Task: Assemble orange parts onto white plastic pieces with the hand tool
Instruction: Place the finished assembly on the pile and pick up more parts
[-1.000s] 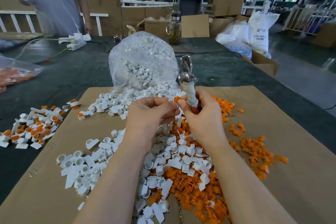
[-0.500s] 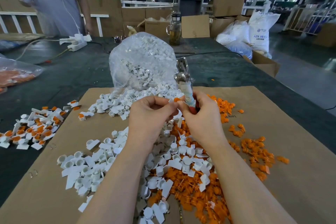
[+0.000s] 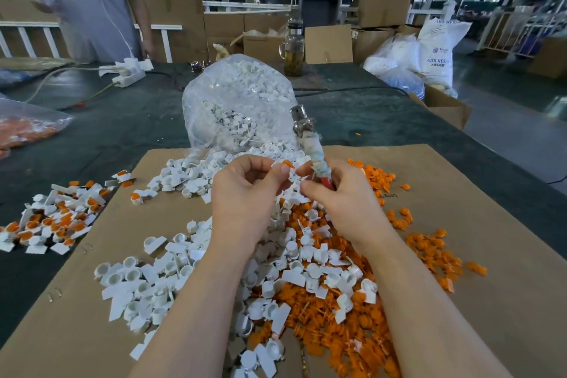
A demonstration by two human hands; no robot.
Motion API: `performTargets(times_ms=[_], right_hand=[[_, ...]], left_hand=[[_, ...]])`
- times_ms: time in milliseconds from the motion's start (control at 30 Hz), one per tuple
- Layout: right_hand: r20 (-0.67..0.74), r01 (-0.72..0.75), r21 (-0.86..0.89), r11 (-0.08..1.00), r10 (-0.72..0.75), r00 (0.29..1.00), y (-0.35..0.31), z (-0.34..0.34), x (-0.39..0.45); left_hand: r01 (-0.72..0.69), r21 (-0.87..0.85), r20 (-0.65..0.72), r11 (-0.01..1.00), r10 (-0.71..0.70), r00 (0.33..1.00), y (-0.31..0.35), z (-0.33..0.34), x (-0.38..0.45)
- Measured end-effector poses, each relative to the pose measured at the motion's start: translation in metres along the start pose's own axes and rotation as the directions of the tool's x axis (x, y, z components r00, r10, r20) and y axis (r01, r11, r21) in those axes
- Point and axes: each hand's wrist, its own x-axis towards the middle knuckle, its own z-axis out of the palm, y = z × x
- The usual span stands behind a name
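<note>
Bare cardboard sheet (image 3: 460, 181) lies open on the right; ahead, the plastic bag (image 3: 236, 101) blocks reach, and the finished pile (image 3: 52, 218) crowds the left table (image 3: 122, 132).

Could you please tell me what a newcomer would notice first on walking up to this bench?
The two hands at centre: the left hand pinches a white piece with an orange part on it, the right hand grips a wrapped tool. Below them white and orange parts litter the cardboard, and a clear bag of white pieces lies behind.
</note>
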Motion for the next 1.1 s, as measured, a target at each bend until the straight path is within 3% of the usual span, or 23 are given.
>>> performTargets(times_ms=[200,333,633,1100], right_hand=[[0.209,-0.056,-0.102,0.993,0.077,0.975,0.001,-0.017,-0.001],[0.257,-0.048,-0.156,0.987,0.088,0.962,0.001,-0.017,-0.002],[-0.084,0.075,-0.131,0.989,-0.087,0.993,0.001,0.003,0.002],[-0.123,0.053,-0.152,0.987,-0.072,0.99,0.003,0.008,0.003]], left_hand=[[-0.026,-0.077,-0.021,0.997,0.024,0.999,0.002,-0.004,0.003],[-0.023,-0.091,-0.033,0.996,0.02,0.999,0.002,-0.006,0.006],[-0.085,0.223,0.003,0.971,0.086,0.996,-0.001,-0.001,-0.001],[-0.099,0.268,0.022,0.958,0.096,0.995,-0.001,0.003,-0.004]])
